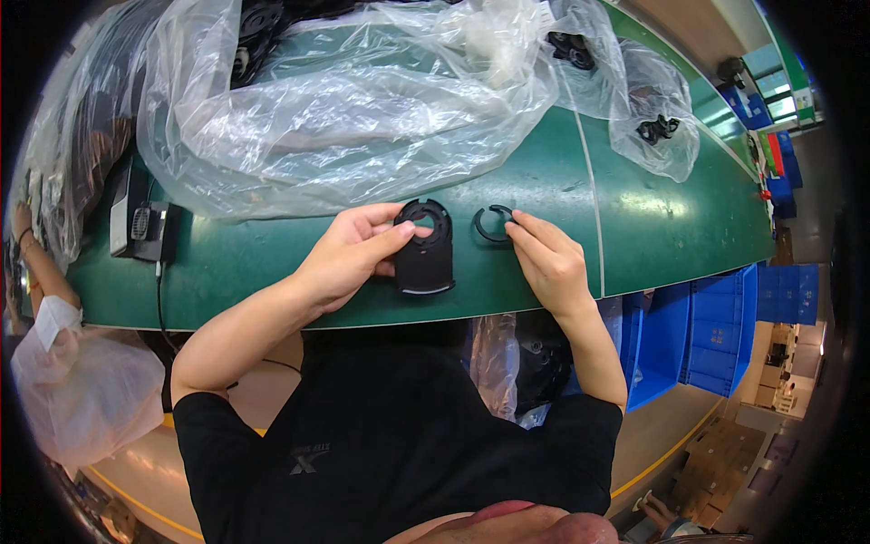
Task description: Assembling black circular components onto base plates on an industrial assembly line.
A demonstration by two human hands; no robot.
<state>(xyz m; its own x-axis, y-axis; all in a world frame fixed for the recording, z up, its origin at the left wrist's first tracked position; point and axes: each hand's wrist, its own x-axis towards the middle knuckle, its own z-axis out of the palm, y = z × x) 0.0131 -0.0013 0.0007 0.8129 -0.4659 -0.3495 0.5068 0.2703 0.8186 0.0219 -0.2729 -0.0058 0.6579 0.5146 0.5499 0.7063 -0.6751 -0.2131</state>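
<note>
Looking down on a green counter [680,236]. Seeing a big clear plastic sheet [299,118] spread from far edge to mid-counter. Seeing blue crates [720,331] below near edge, toward right end. Also seeing a smaller clear bag [680,159] by far edge, right side, with black parts [657,130] inside, and a dark box [159,238] near left end, with a cable [160,299] over near edge.

Holding black cover [424,261] in left hand [344,251], close to near edge, mid-length: pressing thumb across rim of round opening, other fingers behind and underneath, partly hidden. Can't tell if resting on counter or lifted.

Pinching black open ring [482,230] by its right end in fingertips of right hand [550,265], just right of cover, not touching it; remaining fingers curled close together. Can't tell exact thumb placement.
</note>
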